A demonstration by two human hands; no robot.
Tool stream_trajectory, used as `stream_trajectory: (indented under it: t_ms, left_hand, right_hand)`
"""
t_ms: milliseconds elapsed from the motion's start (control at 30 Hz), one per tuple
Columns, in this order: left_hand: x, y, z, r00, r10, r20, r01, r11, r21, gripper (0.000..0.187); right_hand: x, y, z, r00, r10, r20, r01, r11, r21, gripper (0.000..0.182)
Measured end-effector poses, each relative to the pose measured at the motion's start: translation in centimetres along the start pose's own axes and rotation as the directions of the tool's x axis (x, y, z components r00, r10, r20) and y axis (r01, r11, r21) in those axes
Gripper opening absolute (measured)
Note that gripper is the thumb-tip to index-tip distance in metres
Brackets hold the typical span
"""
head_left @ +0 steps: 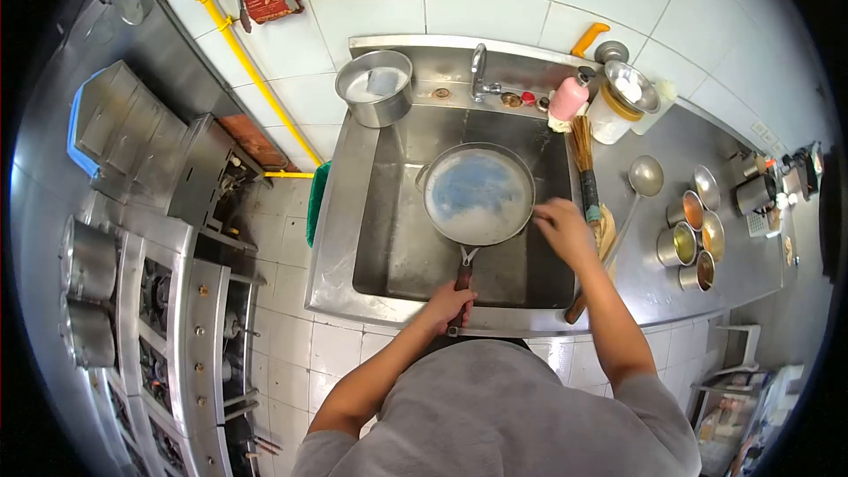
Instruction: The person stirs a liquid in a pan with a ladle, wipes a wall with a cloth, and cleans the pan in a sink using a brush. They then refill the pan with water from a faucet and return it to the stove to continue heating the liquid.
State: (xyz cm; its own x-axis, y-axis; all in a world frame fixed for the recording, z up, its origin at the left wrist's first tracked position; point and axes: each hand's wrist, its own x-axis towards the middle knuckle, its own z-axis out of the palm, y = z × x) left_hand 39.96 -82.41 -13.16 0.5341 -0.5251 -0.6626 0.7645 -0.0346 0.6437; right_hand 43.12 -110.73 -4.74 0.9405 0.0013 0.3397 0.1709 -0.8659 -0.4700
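Note:
A wide frying pan [478, 239] hangs level over the sink [380, 247], with cloudy, foamy liquid of a bluish tint [481, 185] inside. My left hand [452, 305] is closed round its dark long handle, near the sink's front edge. At the pan's right rim is my right hand [562, 228], its fingers curled in; they appear to grip the edge, though the fingertips are partly hidden. A small loop handle [420, 178] shows on the pan's left side.
A round metal pot [375, 110] stands at the sink's back left corner, below the faucet [480, 71]. Right of the sink are a pink soap bottle [568, 99], a stick brush [584, 159], a ladle [646, 177] and several metal cups [677, 245]. A stove [168, 300] stands left.

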Motion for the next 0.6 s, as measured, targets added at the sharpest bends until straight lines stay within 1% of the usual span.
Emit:
stream_trajectory:
  t_ms: [33, 67, 100, 133, 200, 233, 300, 333, 367, 400, 433, 467, 500, 533, 567, 600]
  left_hand:
    - [-0.3, 0.1, 0.4, 1.0, 0.0, -0.017, 0.0, 1.0, -0.005, 0.016]
    - [-0.5, 0.2, 0.8, 0.995, 0.054, -0.088, -0.048, 0.997, 0.061, 0.017]
    - [-0.5, 0.4, 1.0, 0.982, 0.11, -0.152, -0.09, 0.987, 0.135, 0.02]
    - [-0.5, 0.5, 1.1, 0.982, 0.11, -0.156, -0.088, 0.986, 0.141, 0.02]
    - [-0.4, 0.2, 1.2, 0.965, 0.161, -0.208, -0.128, 0.978, 0.166, 0.03]
    - [-0.5, 0.4, 1.3, 0.966, 0.163, -0.201, -0.128, 0.976, 0.175, 0.03]
    - [-0.8, 0.5, 1.4, 0.947, 0.169, -0.271, -0.121, 0.975, 0.184, 0.037]
    - [-0.2, -0.2, 0.8, 0.948, 0.174, -0.266, -0.125, 0.974, 0.191, 0.037]
    - [0.9, -1.2, -0.3, 0.884, 0.352, -0.308, -0.212, 0.888, 0.407, 0.038]
    - [1.5, -1.7, -1.0, 0.795, 0.523, -0.309, -0.259, 0.752, 0.606, 0.038]
    - [-0.1, 0.4, 0.2, 0.767, 0.532, -0.358, -0.24, 0.756, 0.609, 0.036]
    - [0.0, 0.9, -0.3, 0.765, 0.531, -0.364, -0.234, 0.756, 0.612, 0.036]
    - [0.1, 1.2, -1.0, 0.748, 0.542, -0.382, -0.265, 0.773, 0.577, 0.033]
    - [0.3, 1.5, -1.6, 0.73, 0.554, -0.4, -0.301, 0.787, 0.539, 0.031]
    - [0.5, 2.3, -2.0, 0.688, 0.594, -0.417, -0.312, 0.76, 0.57, 0.025]
    - [0.8, 3.2, -2.3, 0.687, 0.593, -0.42, -0.31, 0.762, 0.568, 0.025]
  right_hand:
    - [2.4, 0.3, 3.4, 0.996, -0.055, 0.068, 0.056, 0.998, -0.01, 0.024]
    - [4.8, 0.1, 6.4, 0.98, -0.054, 0.192, 0.052, 0.998, 0.019, 0.022]
    - [6.3, 0.0, 9.0, 0.965, -0.11, 0.239, 0.12, 0.992, -0.026, 0.022]
    - [7.4, 0.1, 11.5, 0.945, -0.159, 0.285, 0.187, 0.98, -0.073, 0.022]
    - [9.3, 1.3, 16.6, 0.897, -0.197, 0.395, 0.288, 0.939, -0.187, 0.024]
    - [9.5, 0.8, 17.5, 0.902, -0.19, 0.388, 0.281, 0.94, -0.192, 0.024]
    - [9.1, -0.2, 18.9, 0.958, -0.079, 0.277, 0.177, 0.919, -0.352, 0.017]
    - [9.1, 0.5, 20.1, 0.96, -0.076, 0.269, 0.172, 0.919, -0.355, 0.017]
    - [9.2, 1.5, 21.7, 0.957, -0.072, 0.28, 0.18, 0.905, -0.385, 0.016]
    - [9.4, 2.0, 22.6, 0.954, -0.067, 0.293, 0.189, 0.892, -0.41, 0.017]
    - [9.9, 2.0, 22.3, 0.955, -0.07, 0.289, 0.188, 0.895, -0.405, 0.017]
    - [10.4, 1.7, 21.4, 0.93, -0.063, 0.361, 0.204, 0.907, -0.367, 0.017]
    - [10.9, 1.5, 20.4, 0.899, -0.058, 0.434, 0.218, 0.919, -0.329, 0.018]
    - [11.6, 1.5, 19.4, 0.897, -0.062, 0.437, 0.222, 0.919, -0.326, 0.018]
    - [12.3, 1.6, 18.2, 0.92, -0.155, 0.36, 0.281, 0.901, -0.33, 0.015]
    - [13.1, 1.6, 16.9, 0.928, -0.249, 0.279, 0.338, 0.878, -0.34, 0.012]
